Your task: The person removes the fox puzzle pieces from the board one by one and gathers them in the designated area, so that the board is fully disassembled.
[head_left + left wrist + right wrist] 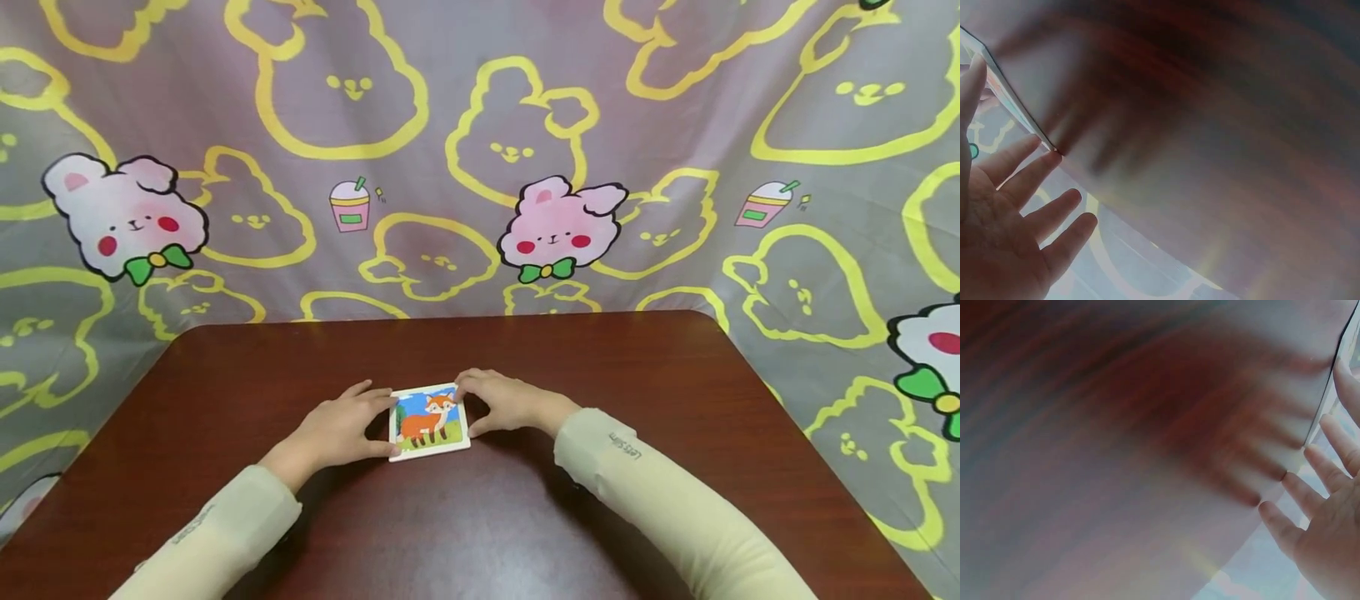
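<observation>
A square picture board [429, 423] with a white border and an orange fox on it lies flat on the brown table. My left hand [341, 429] is at its left side, the thumb at the near corner and fingertips at the far one. In the left wrist view, the fingers of that hand [1004, 231] are spread and fairly straight beside the board's thin edge [1013, 103]. At the right side, my right hand [510, 404] touches the board with thumb and fingertips. The right wrist view shows its spread fingers [1282, 526] reaching down to the tabletop.
The dark brown table [465, 525] has a glossy top with rounded far corners. Behind it and at both sides hangs a grey curtain [450, 75] with yellow bear outlines and pink and white cartoon heads.
</observation>
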Demonstrator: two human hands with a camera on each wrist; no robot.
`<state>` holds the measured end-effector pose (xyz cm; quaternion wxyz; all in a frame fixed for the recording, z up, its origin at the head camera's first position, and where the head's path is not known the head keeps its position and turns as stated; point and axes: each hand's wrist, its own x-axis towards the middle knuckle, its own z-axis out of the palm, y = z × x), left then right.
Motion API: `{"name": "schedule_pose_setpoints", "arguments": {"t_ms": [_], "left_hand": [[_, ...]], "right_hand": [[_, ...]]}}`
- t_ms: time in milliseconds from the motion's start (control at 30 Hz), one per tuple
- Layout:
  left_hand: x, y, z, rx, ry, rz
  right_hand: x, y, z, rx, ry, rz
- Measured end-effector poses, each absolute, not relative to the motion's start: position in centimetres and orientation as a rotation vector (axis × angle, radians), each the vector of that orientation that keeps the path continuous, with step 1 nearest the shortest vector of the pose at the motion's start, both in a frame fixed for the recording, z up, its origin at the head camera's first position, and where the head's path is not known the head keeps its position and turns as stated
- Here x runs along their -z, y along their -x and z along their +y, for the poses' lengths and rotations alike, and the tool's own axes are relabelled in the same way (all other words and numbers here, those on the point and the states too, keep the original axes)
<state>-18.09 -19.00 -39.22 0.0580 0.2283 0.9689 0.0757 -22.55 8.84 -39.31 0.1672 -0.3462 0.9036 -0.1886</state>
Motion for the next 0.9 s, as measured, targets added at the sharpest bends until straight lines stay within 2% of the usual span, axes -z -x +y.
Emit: {"name": "schedule_pose_setpoints", "arguments": {"t_ms": [900], "left_hand": [[38.7,19.2,-11.6,-0.094,-0.792,2.871]], "right_hand": [[39.0,21.9,15.6,0.541,0.947,2.592]]}}
